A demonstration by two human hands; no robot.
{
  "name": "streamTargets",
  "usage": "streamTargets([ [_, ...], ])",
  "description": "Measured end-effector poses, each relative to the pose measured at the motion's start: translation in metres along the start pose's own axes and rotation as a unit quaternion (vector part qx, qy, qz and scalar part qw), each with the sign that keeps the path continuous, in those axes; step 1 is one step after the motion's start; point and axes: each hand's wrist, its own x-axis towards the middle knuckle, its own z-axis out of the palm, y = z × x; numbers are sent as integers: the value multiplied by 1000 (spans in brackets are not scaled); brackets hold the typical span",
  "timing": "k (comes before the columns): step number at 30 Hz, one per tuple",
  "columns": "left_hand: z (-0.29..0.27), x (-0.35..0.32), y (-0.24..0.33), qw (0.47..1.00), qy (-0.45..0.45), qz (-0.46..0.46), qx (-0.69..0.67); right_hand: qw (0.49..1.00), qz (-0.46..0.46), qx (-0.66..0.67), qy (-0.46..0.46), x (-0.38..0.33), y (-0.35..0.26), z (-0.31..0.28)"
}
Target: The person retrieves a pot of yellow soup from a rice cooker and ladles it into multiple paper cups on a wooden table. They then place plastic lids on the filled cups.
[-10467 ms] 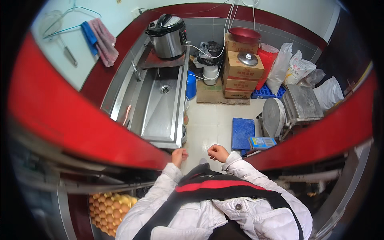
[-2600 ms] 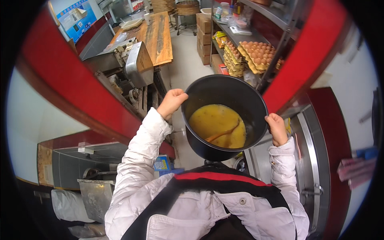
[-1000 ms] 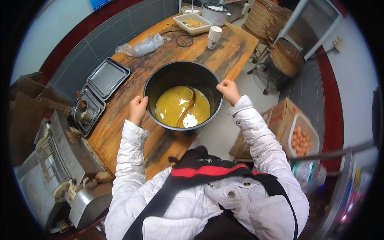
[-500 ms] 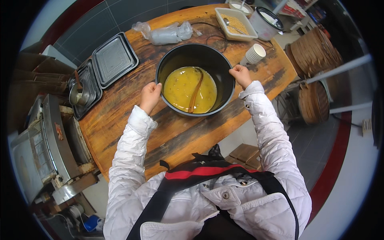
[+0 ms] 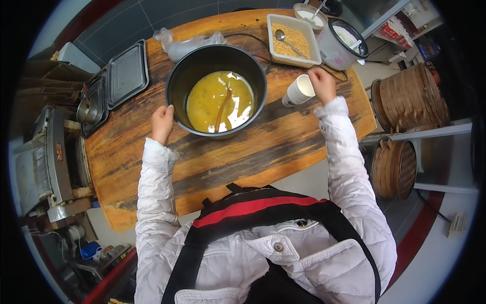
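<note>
The scene is evenly and brightly lit, probably from overhead, with only soft shadows. A white glare sits on the yellow liquid in the black pot (image 5: 216, 90), and the white jacket sleeves are close to washed out. The middle is sharp. Toward the rim the fisheye bends the counter (image 5: 238, 152) edges, things shrink and soften, and a black circular border cuts off the corners.

Commercial kitchen: bamboo steamers (image 5: 411, 99), metal trays (image 5: 126, 73), rice cooker (image 5: 341, 45), worn worktable (image 5: 243, 152).
</note>
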Motion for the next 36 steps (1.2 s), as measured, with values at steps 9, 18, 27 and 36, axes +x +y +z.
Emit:
streamTargets([
  [9,-5,-62,49,987,158,-23,35,972,22,-79,-219,-42,62,-8],
  [18,39,-180,94,963,194,126,-139,989,-57,-69,-115,-43,76,12],
  [27,71,-214,88,976,100,3,-193,949,-214,124,-196,-32,-73,23],
  [36,32,-199,59,965,49,-2,-259,906,-313,4,-285,-31,-201,73],
])
